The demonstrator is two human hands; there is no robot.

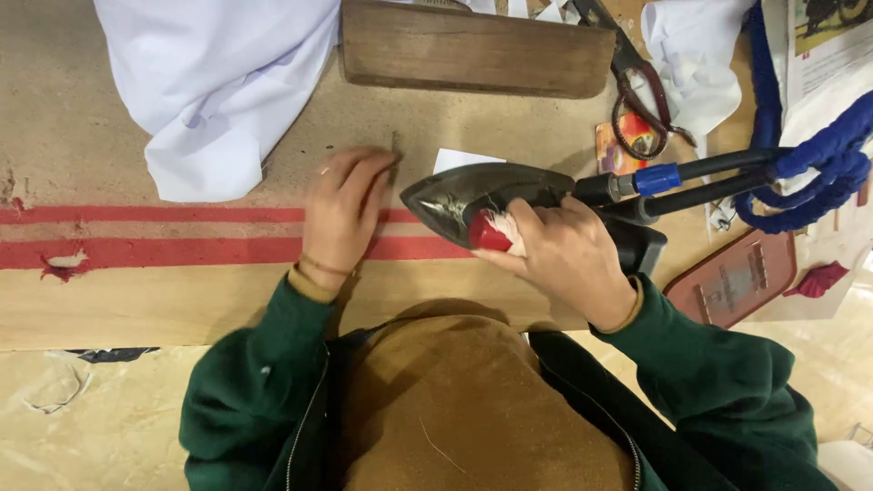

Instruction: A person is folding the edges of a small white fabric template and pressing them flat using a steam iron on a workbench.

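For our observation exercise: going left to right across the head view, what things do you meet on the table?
White cloth → left hand → iron under the right hand → scissors → blue cord.

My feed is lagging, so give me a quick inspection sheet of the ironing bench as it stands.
Surface: padded tan board with two red stripes, a torn spot at its left.
Job's things: iron lies nose-left; white cloth bunched at top left; small white piece beside the iron's nose.
Clutter: wooden block, scissors, card, reddish plaque, papers at right.
Grippers: left hand flat on the board, fingertips down; right hand grips the iron's red handle.
Cables: blue cord and black hoses run to the iron's rear.
Surroundings: pale floor below the bench.
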